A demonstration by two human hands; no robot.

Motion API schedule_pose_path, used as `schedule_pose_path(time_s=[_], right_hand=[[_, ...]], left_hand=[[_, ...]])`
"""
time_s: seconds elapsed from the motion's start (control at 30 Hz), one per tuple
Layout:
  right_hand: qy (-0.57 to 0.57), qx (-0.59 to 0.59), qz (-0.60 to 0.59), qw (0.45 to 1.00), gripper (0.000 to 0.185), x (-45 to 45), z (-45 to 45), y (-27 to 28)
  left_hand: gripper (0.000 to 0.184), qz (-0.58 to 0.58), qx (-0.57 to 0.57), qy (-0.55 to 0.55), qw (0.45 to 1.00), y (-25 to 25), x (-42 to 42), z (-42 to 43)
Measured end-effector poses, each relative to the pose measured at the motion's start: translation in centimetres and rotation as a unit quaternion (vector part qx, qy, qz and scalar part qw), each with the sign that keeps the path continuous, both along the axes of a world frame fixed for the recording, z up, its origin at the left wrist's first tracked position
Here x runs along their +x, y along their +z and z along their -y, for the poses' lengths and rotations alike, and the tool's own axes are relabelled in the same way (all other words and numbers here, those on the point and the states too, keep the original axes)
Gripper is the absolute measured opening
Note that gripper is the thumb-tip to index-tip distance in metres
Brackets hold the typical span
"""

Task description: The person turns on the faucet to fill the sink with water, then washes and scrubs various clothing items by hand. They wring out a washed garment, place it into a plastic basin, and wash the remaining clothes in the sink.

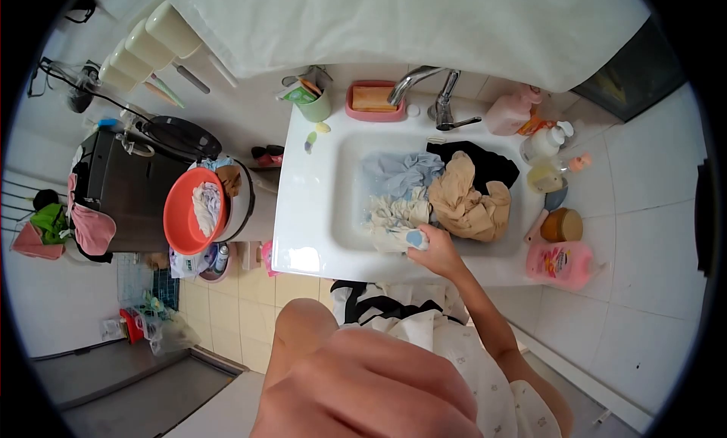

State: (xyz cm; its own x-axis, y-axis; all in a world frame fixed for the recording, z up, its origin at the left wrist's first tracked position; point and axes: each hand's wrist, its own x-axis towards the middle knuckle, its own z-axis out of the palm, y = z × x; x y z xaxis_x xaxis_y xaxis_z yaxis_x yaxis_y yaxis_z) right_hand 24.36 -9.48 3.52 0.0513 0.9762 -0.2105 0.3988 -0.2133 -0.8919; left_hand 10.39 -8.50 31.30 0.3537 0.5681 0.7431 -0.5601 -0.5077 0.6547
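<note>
My right hand [438,250] reaches over the front rim of the white sink [307,211], its fingers closed round a small white-and-blue object [416,239]. Against that object lies a wet cream cloth [394,213]. Light blue cloth [405,171] sits in the water behind it. To the right are a bunched tan cloth [469,199] and a black cloth [492,164]. My left hand [371,385] is very close to the camera at the bottom, fingers curled; what it holds, if anything, is hidden.
A faucet [445,105], a pink soap dish [375,114] and a green cup [316,106] stand at the sink's back. Several bottles, a pink one [560,264] among them, line the right edge. A red basin [178,211] with clothes is at left.
</note>
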Motion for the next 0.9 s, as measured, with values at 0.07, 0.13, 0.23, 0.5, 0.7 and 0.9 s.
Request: schedule_pose_path(time_s=[0.07, 0.13, 0.23, 0.5, 0.7, 0.9], right_hand=[[0.005, 0.009, -0.005, 1.0, 0.029, 0.0, -0.2, -0.2], [0.009, 0.02, -0.01, 1.0, 0.029, 0.0, -0.1, -0.3], [0.006, 0.006, 0.002, 1.0, 0.03, -0.1, -0.2, 0.0], [0.005, -0.038, 0.005, 0.999, 0.031, -0.1, -0.4, 0.7], [0.001, -0.034, -0.016, 0.999, 0.033, 0.0, -0.4, 0.4], [0.001, -0.034, -0.007, 0.999, 0.033, 0.1, -0.3, 0.1]], left_hand=[[0.008, 0.216, 0.155, 0.075, 0.961, -1.4, 2.0, -0.9], [0.008, 0.165, 0.147, 0.026, 0.975, -1.3, 0.5, -1.0], [0.009, 0.112, 0.136, -0.039, 0.984, -1.4, -0.1, -0.9], [0.012, 0.035, -0.186, -0.479, 0.857, -4.6, -0.9, 1.0], [0.018, 0.108, -0.264, -0.589, 0.756, -5.1, 0.1, 2.4], [0.022, 0.165, -0.293, -0.629, 0.701, -4.7, 0.8, 3.1]])
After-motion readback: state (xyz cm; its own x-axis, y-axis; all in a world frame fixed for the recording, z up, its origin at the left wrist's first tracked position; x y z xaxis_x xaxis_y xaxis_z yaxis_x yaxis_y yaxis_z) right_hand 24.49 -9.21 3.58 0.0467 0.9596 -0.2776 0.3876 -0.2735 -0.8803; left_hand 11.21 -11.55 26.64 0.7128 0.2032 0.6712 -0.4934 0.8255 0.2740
